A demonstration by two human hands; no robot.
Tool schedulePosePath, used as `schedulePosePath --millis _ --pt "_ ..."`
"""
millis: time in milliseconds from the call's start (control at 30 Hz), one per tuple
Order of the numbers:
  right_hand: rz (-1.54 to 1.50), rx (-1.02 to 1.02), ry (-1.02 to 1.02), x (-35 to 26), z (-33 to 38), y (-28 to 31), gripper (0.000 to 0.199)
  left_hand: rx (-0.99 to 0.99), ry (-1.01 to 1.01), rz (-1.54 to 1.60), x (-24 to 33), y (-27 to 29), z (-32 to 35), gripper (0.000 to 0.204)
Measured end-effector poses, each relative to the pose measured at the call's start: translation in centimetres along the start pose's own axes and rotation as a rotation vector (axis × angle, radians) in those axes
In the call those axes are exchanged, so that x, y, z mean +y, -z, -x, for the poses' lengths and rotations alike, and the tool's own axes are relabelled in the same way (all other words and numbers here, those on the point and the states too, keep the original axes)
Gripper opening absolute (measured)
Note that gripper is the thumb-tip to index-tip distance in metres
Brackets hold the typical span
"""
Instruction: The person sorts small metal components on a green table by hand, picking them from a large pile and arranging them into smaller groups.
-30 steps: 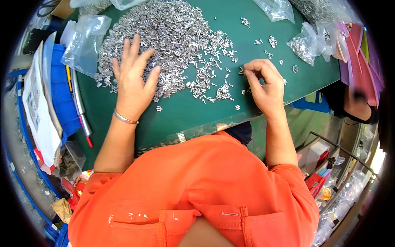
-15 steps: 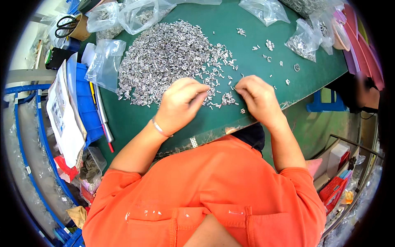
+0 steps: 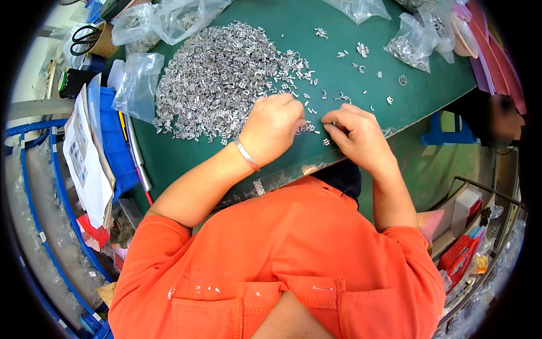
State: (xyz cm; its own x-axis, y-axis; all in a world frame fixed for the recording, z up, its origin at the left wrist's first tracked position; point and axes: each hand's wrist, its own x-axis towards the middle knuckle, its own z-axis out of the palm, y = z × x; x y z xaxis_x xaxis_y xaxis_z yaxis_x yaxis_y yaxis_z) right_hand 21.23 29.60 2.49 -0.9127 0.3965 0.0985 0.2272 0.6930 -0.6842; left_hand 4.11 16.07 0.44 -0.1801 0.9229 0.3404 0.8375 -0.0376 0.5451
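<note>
A large heap of small silvery metal pieces (image 3: 212, 79) covers the left half of the green table (image 3: 389, 51). At the heap's near right edge, my left hand (image 3: 274, 125) is curled, its fingertips over a small cluster of pieces (image 3: 307, 128). What those fingers hold, if anything, is hidden. Just right of that cluster, my right hand (image 3: 360, 134) has its thumb and forefinger bent toward each other in a pinch; anything between them is too small to make out. A tiny metal piece (image 3: 326, 142) lies below its thumb.
Several loose pieces (image 3: 362, 50) are scattered at the right. Clear plastic bags (image 3: 409, 45) of metal parts stand along the far side. On the left are a blue bin (image 3: 116, 141), papers (image 3: 84, 161) and black-handled scissors (image 3: 84, 39). Another person's hand (image 3: 502, 121) shows at far right.
My left hand has moved right, from the heap to the small cluster, closer to my right hand. My right hand has stayed nearly in place. The whole view has shifted slightly.
</note>
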Motion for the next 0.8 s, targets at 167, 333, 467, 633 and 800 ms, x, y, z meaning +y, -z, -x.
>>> schedulePosePath --millis 167,333,467,633,800 --pt "0.005 -0.135 0.008 -0.3 1.6 0.2 0.009 0.073 0.086 0.198 -0.6 0.8 0.2 0.008" --pt "-0.039 -0.095 0.05 -0.6 2.1 -0.4 0.011 0.013 0.533 0.592 0.4 2.8 0.6 0.015" --pt "-0.033 -0.088 0.074 -0.7 2.2 -0.4 0.014 -0.16 0.339 0.402 0.4 4.5 2.4 0.012" --pt "-0.064 -0.044 0.068 -0.7 1.8 -0.7 0.013 -0.459 0.158 0.319 1.1 5.2 5.4 0.008" --pt "-0.09 -0.009 0.004 -1.3 0.4 -2.1 0.011 -0.478 0.185 0.282 1.7 5.6 5.8 0.008"
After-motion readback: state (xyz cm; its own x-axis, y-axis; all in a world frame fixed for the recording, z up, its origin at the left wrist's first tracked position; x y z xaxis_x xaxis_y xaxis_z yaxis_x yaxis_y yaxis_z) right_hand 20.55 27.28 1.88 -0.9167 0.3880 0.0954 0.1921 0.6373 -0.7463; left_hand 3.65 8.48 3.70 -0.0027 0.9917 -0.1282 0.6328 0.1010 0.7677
